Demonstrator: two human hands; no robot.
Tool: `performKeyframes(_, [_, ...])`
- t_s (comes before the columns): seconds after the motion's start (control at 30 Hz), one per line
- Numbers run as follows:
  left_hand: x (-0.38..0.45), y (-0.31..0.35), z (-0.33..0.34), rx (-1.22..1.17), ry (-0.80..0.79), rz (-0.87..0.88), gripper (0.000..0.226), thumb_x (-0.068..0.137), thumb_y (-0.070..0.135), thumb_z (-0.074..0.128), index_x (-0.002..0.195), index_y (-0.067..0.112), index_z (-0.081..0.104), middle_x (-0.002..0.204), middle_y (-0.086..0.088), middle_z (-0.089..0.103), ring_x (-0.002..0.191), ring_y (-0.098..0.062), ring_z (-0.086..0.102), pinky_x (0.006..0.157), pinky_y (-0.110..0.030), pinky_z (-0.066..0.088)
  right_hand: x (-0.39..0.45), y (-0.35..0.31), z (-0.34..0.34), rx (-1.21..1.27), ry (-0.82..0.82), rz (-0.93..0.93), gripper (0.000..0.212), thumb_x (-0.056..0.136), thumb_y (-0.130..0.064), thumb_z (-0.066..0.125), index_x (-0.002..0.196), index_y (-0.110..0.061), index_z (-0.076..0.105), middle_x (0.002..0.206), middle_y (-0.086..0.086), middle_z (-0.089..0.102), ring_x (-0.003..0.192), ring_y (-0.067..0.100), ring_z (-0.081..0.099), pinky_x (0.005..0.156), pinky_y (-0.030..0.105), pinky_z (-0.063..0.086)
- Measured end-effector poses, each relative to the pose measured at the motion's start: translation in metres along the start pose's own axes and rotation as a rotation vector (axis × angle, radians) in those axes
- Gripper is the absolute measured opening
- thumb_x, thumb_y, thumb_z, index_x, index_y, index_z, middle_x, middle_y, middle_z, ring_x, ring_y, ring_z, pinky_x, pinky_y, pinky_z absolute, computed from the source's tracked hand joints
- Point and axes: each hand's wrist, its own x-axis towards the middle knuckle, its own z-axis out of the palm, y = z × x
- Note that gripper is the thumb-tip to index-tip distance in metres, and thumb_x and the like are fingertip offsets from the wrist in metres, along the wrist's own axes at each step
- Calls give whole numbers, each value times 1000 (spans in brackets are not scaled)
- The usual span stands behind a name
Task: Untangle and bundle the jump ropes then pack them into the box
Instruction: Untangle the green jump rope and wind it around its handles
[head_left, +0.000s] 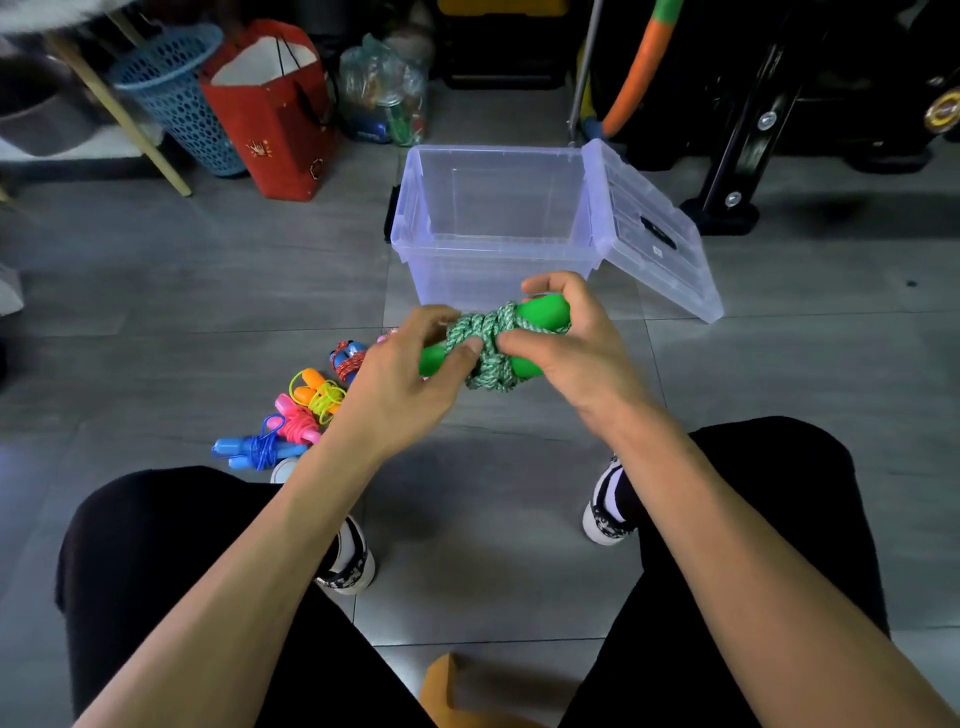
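A green jump rope (493, 343) with green handles is wound into a tight bundle, held in the air in front of the clear plastic box (415, 208). My left hand (410, 379) grips its left handle end, thumb pressing the cord. My right hand (571, 343) grips the right handle, thumb on the wraps. The box stands open on the floor with nothing seen inside, its lid (654, 234) leaning against its right side. On the floor to the left lie bundled ropes: a blue one (254, 449), a pink one (296, 423), an orange-and-yellow one (317, 392) and a red-and-blue one (349, 358).
My knees and two shoes (348, 561) frame the grey tiled floor below the hands. At the back stand a blue basket (171, 88), a red paper bag (275, 114), a plastic bag of items (384, 93) and black equipment (753, 130) on the right.
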Motion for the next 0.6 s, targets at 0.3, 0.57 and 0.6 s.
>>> performKeyframes(0.3, [-12, 0, 0, 49, 197, -149, 31, 89, 37, 58, 76, 9, 58, 58, -4, 56, 66, -9, 51, 53, -14, 36, -12, 2, 21, 70, -46, 22, 63, 74, -20, 80, 127, -34, 49, 106, -16, 52, 90, -6, 54, 77, 14, 46])
performKeyframes(0.57, [-18, 2, -6, 84, 276, -121, 26, 85, 19, 56, 66, 6, 45, 50, -5, 40, 47, -19, 30, 47, -27, 26, -12, 0, 25, -72, -165, -195, 62, 69, -20, 72, 124, -31, 46, 97, 1, 55, 85, 10, 53, 77, 20, 46])
performKeyframes(0.6, [-19, 2, -7, 97, 267, -112, 22, 85, 15, 56, 67, 7, 46, 49, -3, 39, 44, -16, 31, 46, -24, 28, -12, 0, 25, -80, -169, -208, 61, 68, -21, 71, 123, -32, 46, 97, 3, 57, 86, 12, 54, 78, 22, 46])
